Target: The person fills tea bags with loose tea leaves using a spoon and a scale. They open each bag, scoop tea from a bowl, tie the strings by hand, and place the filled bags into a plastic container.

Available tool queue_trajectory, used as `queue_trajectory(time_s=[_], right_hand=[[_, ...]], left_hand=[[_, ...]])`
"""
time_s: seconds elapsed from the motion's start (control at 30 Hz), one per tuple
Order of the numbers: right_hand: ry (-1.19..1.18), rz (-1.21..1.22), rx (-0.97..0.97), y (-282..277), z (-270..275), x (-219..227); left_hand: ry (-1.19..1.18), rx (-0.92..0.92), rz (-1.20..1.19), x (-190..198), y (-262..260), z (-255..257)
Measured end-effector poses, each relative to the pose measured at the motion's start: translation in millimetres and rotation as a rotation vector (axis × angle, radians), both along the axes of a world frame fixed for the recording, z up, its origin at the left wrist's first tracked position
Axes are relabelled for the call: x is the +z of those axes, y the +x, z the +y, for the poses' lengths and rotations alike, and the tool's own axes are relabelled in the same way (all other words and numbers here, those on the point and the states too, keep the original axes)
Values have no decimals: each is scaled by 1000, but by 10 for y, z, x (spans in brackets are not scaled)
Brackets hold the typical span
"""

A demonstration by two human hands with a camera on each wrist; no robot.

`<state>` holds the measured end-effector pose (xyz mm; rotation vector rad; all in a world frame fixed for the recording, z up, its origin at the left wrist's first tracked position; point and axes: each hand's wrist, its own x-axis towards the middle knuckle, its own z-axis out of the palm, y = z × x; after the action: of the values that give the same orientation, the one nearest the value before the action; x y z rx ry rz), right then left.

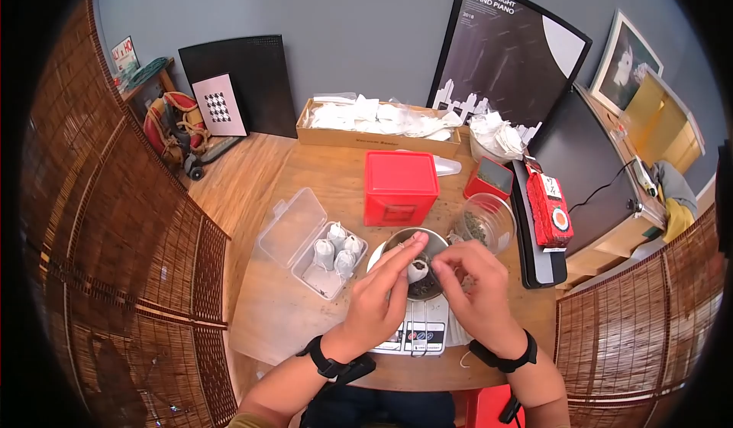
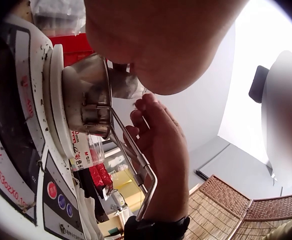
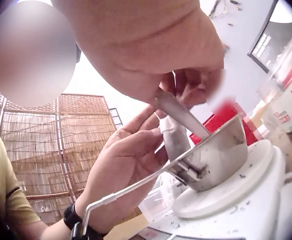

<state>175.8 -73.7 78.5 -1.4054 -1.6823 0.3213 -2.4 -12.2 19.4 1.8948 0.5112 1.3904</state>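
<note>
The left grip [image 1: 384, 289] holds the white pouch [image 1: 417, 271], mouth up, over the metal pan [image 3: 217, 161] beneath. The right grip [image 1: 475, 281], fingers bent, is alongside, its hold unclear; keeping the pouch upright should limit spillage.

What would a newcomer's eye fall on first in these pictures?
Probably the bright red container, standing mid-table. Then the left hand, holding an open white pouch at the mouth of a handled metal bowl on a kitchen scale, with the right hand close beside it. At the back right, a large dark poster reads "The Midnight Grand Piano".
</note>
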Motion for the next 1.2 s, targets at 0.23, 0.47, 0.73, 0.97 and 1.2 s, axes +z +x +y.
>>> queue_trajectory(time_s=[0.23, 0.47, 0.73, 0.97, 1.2], right_hand=[[-108, 2, 47, -15, 26, 4], [35, -11, -12, -35, 28, -10], [-123, 2, 47, -27, 17, -12], [-170, 73, 110, -41, 43, -5], [-206, 95, 123, -76, 30, 36]], left_hand=[[-42, -5, -26, -4, 14, -7], [-84, 138, -50, -40, 29, -9], [-218, 169, -104, -86, 55, -20], [-172, 147, -110, -84, 41, -30], [-334, 40, -153, -128, 26, -48]])
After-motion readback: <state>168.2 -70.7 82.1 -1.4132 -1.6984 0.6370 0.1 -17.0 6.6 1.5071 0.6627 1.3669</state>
